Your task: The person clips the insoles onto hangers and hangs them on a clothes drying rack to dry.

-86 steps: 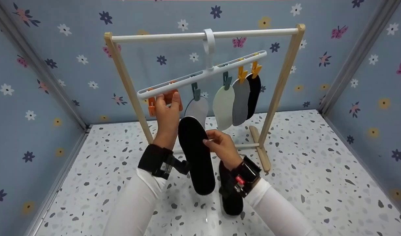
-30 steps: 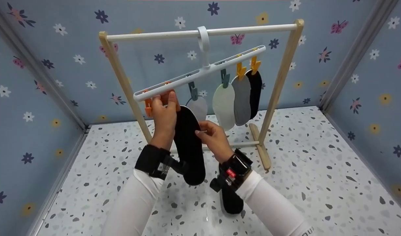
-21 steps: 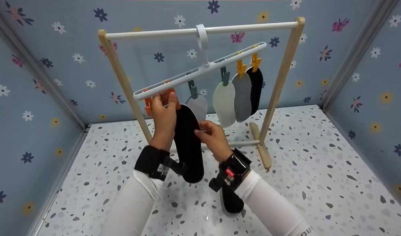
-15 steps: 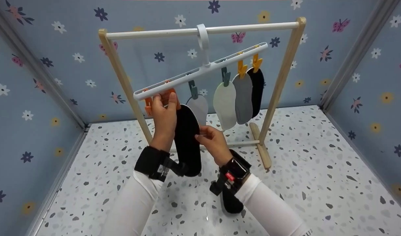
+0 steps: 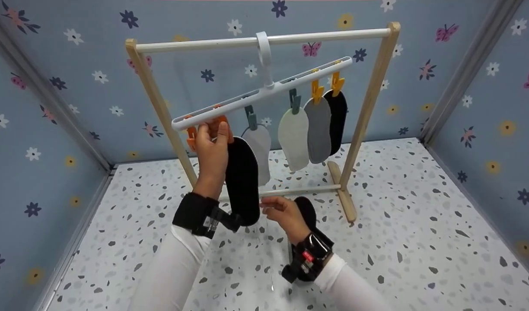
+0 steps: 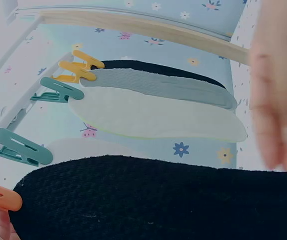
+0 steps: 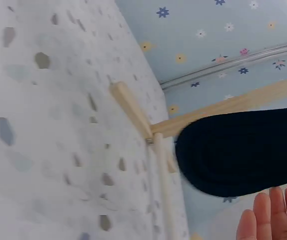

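Observation:
My left hand pinches an orange clip at the low left end of the white hanger. The clip's jaws are on the top end of a black insole, which hangs down from it. In the head view my right hand is beside the insole's lower right edge, fingers loosely extended and holding nothing. The right wrist view shows its fingers just by the insole's edge. Another black insole lies on the floor, partly hidden behind my right hand and wrist.
A wooden rack carries the tilted hanger on its top rail. A pale grey insole, a pale green one, a grey one and a black one hang from teal and yellow clips. Another orange clip is at the hanger's end.
The black insole has risen leftward to the orange clip and now hangs there. My right hand has let go of its edge and moved down. My left hand has stayed at the clip.

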Demonstrator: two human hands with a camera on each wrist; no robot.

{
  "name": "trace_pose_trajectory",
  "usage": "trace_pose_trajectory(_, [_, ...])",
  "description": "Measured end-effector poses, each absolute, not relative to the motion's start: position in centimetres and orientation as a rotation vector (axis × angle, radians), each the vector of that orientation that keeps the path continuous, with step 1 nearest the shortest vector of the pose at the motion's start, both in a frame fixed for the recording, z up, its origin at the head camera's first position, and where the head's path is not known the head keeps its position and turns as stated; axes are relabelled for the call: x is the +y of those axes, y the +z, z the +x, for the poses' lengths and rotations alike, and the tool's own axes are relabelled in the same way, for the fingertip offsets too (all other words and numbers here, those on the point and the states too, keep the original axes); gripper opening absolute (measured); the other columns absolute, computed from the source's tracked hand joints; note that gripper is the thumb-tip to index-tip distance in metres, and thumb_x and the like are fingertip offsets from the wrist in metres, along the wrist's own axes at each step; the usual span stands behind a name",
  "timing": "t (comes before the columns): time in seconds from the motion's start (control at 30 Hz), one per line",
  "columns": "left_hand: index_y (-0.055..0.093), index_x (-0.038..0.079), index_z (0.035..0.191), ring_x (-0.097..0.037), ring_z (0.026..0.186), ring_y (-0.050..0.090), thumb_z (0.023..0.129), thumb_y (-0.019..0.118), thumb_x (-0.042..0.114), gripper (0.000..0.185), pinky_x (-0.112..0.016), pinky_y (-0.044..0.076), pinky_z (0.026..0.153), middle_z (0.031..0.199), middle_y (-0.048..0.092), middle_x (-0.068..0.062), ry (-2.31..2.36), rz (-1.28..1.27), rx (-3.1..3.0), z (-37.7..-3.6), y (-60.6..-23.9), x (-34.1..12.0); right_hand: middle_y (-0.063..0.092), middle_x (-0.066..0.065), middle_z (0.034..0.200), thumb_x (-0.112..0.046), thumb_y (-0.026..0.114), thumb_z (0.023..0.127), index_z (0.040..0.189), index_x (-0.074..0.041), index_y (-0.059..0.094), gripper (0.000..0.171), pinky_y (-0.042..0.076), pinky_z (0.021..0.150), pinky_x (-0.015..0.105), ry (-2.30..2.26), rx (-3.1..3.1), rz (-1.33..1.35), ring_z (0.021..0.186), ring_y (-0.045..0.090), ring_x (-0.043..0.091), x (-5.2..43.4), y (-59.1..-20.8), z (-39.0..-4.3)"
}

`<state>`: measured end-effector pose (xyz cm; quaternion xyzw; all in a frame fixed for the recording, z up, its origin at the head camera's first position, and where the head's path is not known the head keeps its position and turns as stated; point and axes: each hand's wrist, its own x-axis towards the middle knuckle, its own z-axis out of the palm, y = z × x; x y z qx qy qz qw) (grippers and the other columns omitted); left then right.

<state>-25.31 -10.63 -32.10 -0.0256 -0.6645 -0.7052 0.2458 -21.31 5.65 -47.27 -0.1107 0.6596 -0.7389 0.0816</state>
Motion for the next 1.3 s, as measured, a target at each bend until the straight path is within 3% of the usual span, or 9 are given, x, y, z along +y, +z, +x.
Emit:
trace_pose_trajectory(0.23, [0.048,0.001,0.124,-0.014,0.078,0.049,0.099,0.047,0.017,0.030,-0.026,0.040,0.075,0.083,0.049,-0.002,-1.909,-0.134,-1.801,-25.6,-32.3,-11.0,0.065,0.014,0.107,-0.001,0.055,0.088,0.118,0.013,0.053,0.034,0.050,0.085,0.036,-2.157,1.877,-0.316,0.088,0.059,0.013,6.6,-49.1,-19.8])
trace_pose_trajectory(0.5, [0.046,0.003,0.127,-0.017,0.082,0.049,0.099,0.047,0.020,0.033,-0.027,0.040,0.081,0.086,0.049,-0.002,-1.968,-0.181,-1.769,-25.9,-32.7,-11.3,0.065,0.015,0.106,-0.003,0.057,0.089,0.117,0.012,0.054,0.032,0.050,0.080,0.032,-2.159,1.848,-0.330,0.087,0.060,0.013,8.1,-49.5,-18.8])
trace_pose_trajectory(0.8, [0.049,0.007,0.122,-0.017,0.089,0.050,0.097,0.049,0.025,0.030,-0.028,0.041,0.083,0.090,0.050,-0.002,-2.034,-0.242,-1.729,-26.3,-33.5,-11.8,0.065,0.008,0.100,-0.003,0.054,0.091,0.117,0.013,0.053,0.031,0.051,0.079,0.032,-2.199,1.779,-0.212,0.086,0.061,0.015,8.7,-49.9,-18.5])
trace_pose_trajectory(1.0, [0.047,0.007,0.131,-0.017,0.102,0.051,0.096,0.052,0.027,0.041,-0.030,0.041,0.093,0.107,0.055,-0.003,-2.050,-0.227,-1.758,-26.2,-34.2,-12.5,0.065,0.006,0.099,-0.005,0.055,0.091,0.117,0.013,0.052,0.032,0.051,0.082,0.034,-2.203,1.778,-0.202,0.088,0.061,0.018,8.8,-50.3,-18.6])
trace_pose_trajectory(1.3, [0.048,0.007,0.130,-0.014,0.121,0.048,0.097,0.052,0.023,0.037,-0.030,0.037,0.102,0.127,0.054,-0.007,-2.038,-0.213,-1.781,-25.7,-35.2,-13.6,0.065,0.006,0.097,-0.001,0.054,0.089,0.117,0.015,0.051,0.032,0.052,0.083,0.038,-2.227,1.757,-0.218,0.086,0.061,0.016,8.9,-50.8,-18.7])
